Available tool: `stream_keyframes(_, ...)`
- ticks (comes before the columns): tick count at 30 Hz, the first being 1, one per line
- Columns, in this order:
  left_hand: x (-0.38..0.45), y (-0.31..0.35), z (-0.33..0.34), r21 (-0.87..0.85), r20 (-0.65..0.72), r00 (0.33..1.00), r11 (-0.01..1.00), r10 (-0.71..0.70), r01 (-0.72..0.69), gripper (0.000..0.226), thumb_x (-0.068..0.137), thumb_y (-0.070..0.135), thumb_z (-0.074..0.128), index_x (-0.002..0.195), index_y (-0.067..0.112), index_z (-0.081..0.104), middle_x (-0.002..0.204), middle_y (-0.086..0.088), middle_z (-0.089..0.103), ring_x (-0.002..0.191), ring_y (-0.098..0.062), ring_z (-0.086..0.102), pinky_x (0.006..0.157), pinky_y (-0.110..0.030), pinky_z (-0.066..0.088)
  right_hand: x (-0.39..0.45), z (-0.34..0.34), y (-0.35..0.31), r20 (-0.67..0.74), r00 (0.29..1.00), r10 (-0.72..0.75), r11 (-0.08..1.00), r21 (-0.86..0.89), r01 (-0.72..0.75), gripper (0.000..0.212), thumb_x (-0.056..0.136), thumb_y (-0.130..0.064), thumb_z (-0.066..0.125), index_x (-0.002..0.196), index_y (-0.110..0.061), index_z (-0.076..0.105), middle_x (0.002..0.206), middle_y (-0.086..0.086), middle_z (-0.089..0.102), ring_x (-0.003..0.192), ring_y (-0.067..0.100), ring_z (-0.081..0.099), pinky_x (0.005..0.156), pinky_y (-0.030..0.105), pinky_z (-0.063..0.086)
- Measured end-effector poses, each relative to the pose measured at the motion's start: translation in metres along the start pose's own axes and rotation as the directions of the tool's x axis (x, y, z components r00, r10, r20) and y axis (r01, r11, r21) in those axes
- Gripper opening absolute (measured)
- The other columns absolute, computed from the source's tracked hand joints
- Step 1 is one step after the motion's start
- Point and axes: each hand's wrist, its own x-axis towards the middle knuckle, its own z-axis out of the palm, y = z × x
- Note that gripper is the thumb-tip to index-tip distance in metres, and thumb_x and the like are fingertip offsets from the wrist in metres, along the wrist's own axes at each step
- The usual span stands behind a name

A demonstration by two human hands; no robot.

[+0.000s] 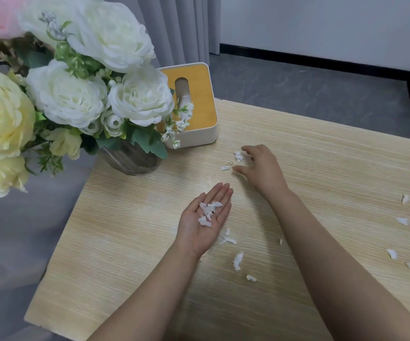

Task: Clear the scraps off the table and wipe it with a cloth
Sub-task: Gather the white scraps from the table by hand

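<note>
Two bare forearms entered from the near edge and extended over the wooden surface (125, 254). Left hand (205, 219) lay palm up with its fingers straight and together, forming a shallow tray that carried a small heap of white scraps (207, 212); nothing was pinched. Right hand (260, 166) reached farther, palm down, with its fingers (249, 149) spread and loosely curved, holding nothing. A small cluster of scraps (238, 156) lay just beyond and to the left of those fingertips, with one flat scrap (225, 168) just off the thumb tip; the right hand was clearly the nearer of the two to this cluster. Whether the fingertips touched the cluster could not be told. Judged from this layout, the next gather would call for a short draw toward the wrist and leftward to the open left palm. Further scraps (227, 239) lay just beside the left hand's heel, others (238, 261) nearer the camera, and a scattered group (402, 220) lay well apart at the right edge. A tissue box (199, 112) and a vase (129, 158) of flowers (68, 99) stood at the far left corner. No cloth was visible, so wiping appeared not yet begun.
</note>
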Motion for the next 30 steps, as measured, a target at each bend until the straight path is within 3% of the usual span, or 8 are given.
stream_keyframes(2,0.000,0.001,-0.001,0.006,0.000,1.000,1.000,0.012,-0.012,0.039,0.087,0.018,0.043,0.111,-0.003,0.066,0.129,-0.016,0.059,0.120,-0.027,0.055,0.103,-0.045,0.038,0.004,0.011,-0.003,0.046,0.999,-0.006,0.998,-0.062,0.009,0.068,0.075,-0.031,0.076,0.133,-0.009,0.048,0.125,0.011,0.047,0.119,0.026,0.042,0.096,0.029,0.033)
stream_keyframes(4,0.000,0.002,-0.002,0.007,-0.001,1.000,1.000,0.016,-0.016,0.039,0.087,0.019,0.043,0.110,-0.003,0.067,0.129,-0.015,0.059,0.120,-0.027,0.055,0.102,-0.045,0.039,0.005,0.021,-0.004,0.027,0.999,-0.021,0.990,-0.137,0.025,0.068,0.076,-0.034,0.075,0.132,-0.008,0.047,0.124,0.011,0.046,0.118,0.027,0.039,0.095,0.030,0.032)
stream_keyframes(12,-0.005,0.005,-0.007,0.009,-0.020,0.999,1.000,0.030,-0.029,0.040,0.089,0.019,0.041,0.109,-0.002,0.068,0.128,-0.015,0.060,0.119,-0.026,0.056,0.098,-0.043,0.043,-0.008,0.043,-0.010,-0.085,0.988,-0.129,0.987,-0.111,0.119,0.022,0.088,-0.015,0.062,0.106,-0.004,0.067,0.104,0.009,0.060,0.104,0.025,0.050,0.076,0.034,0.042)
stream_keyframes(18,-0.015,0.005,-0.012,0.001,-0.023,0.999,0.999,0.040,-0.040,0.039,0.086,0.018,0.043,0.108,-0.003,0.068,0.127,-0.015,0.060,0.120,-0.026,0.055,0.097,-0.044,0.043,-0.014,0.045,-0.010,-0.053,0.974,-0.219,0.965,-0.160,0.208,0.019,0.092,-0.012,0.056,0.102,-0.005,0.071,0.099,0.009,0.064,0.095,0.026,0.058,0.072,0.033,0.045)
stream_keyframes(22,-0.025,0.005,-0.014,0.001,-0.029,0.998,0.999,0.052,-0.052,0.040,0.086,0.017,0.044,0.114,-0.002,0.065,0.126,-0.015,0.061,0.119,-0.026,0.056,0.097,-0.044,0.043,-0.028,0.030,-0.015,-0.068,0.990,-0.121,0.993,0.003,0.121,0.020,0.089,-0.014,0.060,0.104,-0.008,0.071,0.102,0.007,0.068,0.096,0.021,0.061,0.081,0.024,0.040)
stream_keyframes(26,-0.034,-0.001,-0.015,0.014,-0.043,0.997,0.998,0.057,-0.056,0.038,0.093,0.018,0.037,0.119,-0.001,0.059,0.127,-0.015,0.060,0.120,-0.025,0.056,0.103,-0.039,0.041,-0.059,0.005,-0.029,-0.149,0.989,-0.011,0.965,0.256,0.049,0.007,0.084,-0.013,0.066,0.091,-0.013,0.070,0.081,-0.003,0.068,0.078,0.008,0.061,0.073,0.013,0.042)
stream_keyframes(30,-0.045,-0.012,-0.011,0.016,-0.043,0.998,0.999,0.048,-0.047,0.038,0.089,0.017,0.041,0.111,-0.003,0.066,0.121,-0.017,0.063,0.111,-0.027,0.062,0.097,-0.041,0.046,-0.109,-0.013,-0.054,-0.088,0.996,-0.012,0.906,0.421,0.048,0.007,0.081,-0.009,0.069,0.082,-0.016,0.069,0.072,-0.015,0.063,0.069,-0.004,0.058,0.068,0.004,0.041)
